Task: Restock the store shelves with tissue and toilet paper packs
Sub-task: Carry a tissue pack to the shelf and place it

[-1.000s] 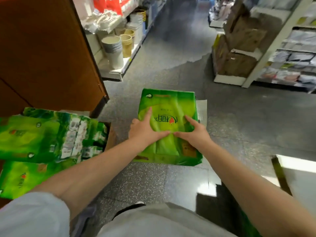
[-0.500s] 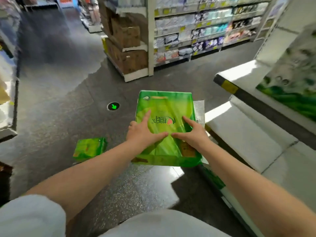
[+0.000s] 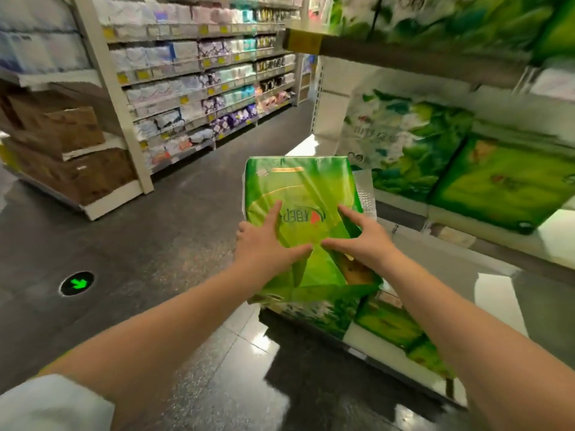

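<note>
Carrying step, I judge: at frame centre my left hand (image 3: 267,244) and right hand (image 3: 364,241) grip a green tissue pack (image 3: 303,194) in mid-air, next needing a swing onto the right-side shelf (image 3: 485,244).

Motion blur smears the right-hand shelf packs (image 3: 504,181) and their printing.

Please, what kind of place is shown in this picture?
Most likely a supermarket aisle: long shelves of packaged paper goods with yellow price tags, stock cartons, and both hands carrying a green pack.
</note>
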